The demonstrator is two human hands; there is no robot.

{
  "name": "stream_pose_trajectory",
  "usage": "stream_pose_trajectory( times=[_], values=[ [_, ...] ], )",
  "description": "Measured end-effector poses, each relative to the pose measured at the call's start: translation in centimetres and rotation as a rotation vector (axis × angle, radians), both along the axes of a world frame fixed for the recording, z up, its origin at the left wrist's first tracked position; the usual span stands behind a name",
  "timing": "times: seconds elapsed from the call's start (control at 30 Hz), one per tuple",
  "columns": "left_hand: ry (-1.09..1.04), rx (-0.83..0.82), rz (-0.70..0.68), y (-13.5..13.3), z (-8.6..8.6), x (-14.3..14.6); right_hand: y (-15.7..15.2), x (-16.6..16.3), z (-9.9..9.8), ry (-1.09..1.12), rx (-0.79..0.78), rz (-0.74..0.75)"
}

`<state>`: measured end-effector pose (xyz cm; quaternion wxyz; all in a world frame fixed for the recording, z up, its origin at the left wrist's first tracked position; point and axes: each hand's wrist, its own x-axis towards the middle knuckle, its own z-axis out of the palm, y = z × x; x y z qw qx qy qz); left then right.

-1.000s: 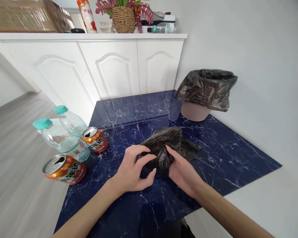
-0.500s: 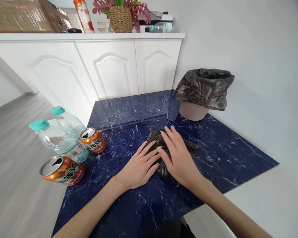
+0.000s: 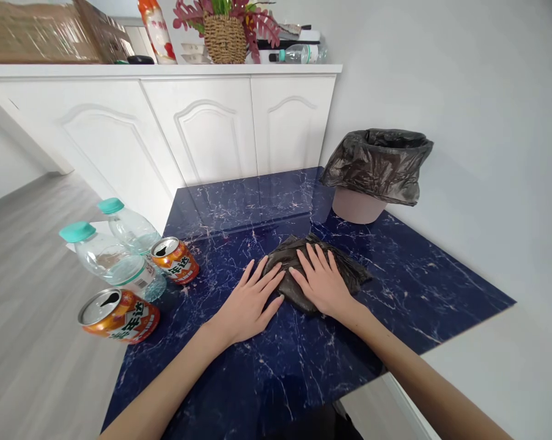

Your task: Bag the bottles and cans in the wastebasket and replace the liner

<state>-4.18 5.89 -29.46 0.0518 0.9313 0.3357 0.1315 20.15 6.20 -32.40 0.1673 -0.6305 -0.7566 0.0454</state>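
Note:
A crumpled black plastic bag [image 3: 298, 296] lies flattened on the dark blue marbled table [image 3: 239, 214]. My left hand [image 3: 250, 302] rests palm down, fingers spread, its fingertips on the bag's left edge. On top of the bag lies my right hand [image 3: 324, 281], flat with its fingers apart. Parts of the bag are hidden beneath both hands. Off to the left stand two orange drink cans, a nearer one [image 3: 120, 318] and a farther one [image 3: 175, 261], both with opened tops.
Two clear bottles with teal caps, one nearer [image 3: 115, 266] and one farther [image 3: 131, 226], stand by the cans. At the table's back right is a bin [image 3: 358, 206] lined with a black bag [image 3: 371, 168]. White cabinets [image 3: 206, 134] stand behind, carrying a box, a plant basket and bottles.
My hands have moved apart a little; the right one has come down flat onto the bag. The bag is spread wider and flatter than before.

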Motion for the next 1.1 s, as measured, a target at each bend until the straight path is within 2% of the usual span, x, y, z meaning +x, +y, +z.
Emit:
stream_pose_trajectory(
  times=[0.1,0.2,0.27,0.37,0.43,0.5,0.57,0.67,0.73,0.8,0.87,0.97,1.03,1.1],
  values=[
    [-0.005,-0.016,0.017,-0.1,0.1,0.1,-1.4,-0.6,1.5,0.047,0.033,-0.004],
    [-0.017,-0.022,0.024,-0.2,0.3,0.1,-3.7,-1.3,2.7,0.068,0.097,0.093],
    [-0.036,-0.009,0.025,-0.3,0.4,0.2,-5.1,-1.5,2.8,0.029,0.099,0.166],
    [-0.079,0.032,0.032,-0.3,0.5,0.3,-6.2,-1.4,2.1,-0.023,0.075,0.192],
    [-0.119,0.052,0.031,-0.2,0.7,0.3,-6.2,-1.0,2.0,0.009,0.069,0.185],
    [-0.169,0.043,0.014,0.0,1.2,0.0,-6.3,-0.4,2.9,0.115,0.039,0.179],
    [-0.237,-0.008,-0.011,0.1,1.9,-0.3,-6.4,0.3,4.6,0.285,-0.068,0.180],
    [-0.375,-0.188,-0.014,0.3,3.0,-0.7,-6.7,1.9,7.4,0.554,-0.261,0.208],
    [-0.430,-0.331,0.036,0.2,3.5,-0.7,-6.7,2.9,8.1,0.657,-0.312,0.213],
    [-0.424,-0.408,0.112,0.2,3.5,-0.5,-6.6,3.6,7.5,0.665,-0.303,0.153],
    [-0.398,-0.408,0.192,0.1,3.2,-0.1,-6.5,3.6,6.4,0.611,-0.196,0.032],
    [-0.391,-0.388,0.269,-0.2,2.2,0.4,-7.3,2.2,5.2,0.457,0.180,-0.085],
    [-0.390,-0.358,0.291,-0.3,1.6,0.7,-8.1,0.6,5.1,0.325,0.380,-0.003],
    [-0.379,-0.318,0.288,-0.4,1.2,0.8,-8.6,-1.0,5.2,0.199,0.414,0.144]
  ],
)
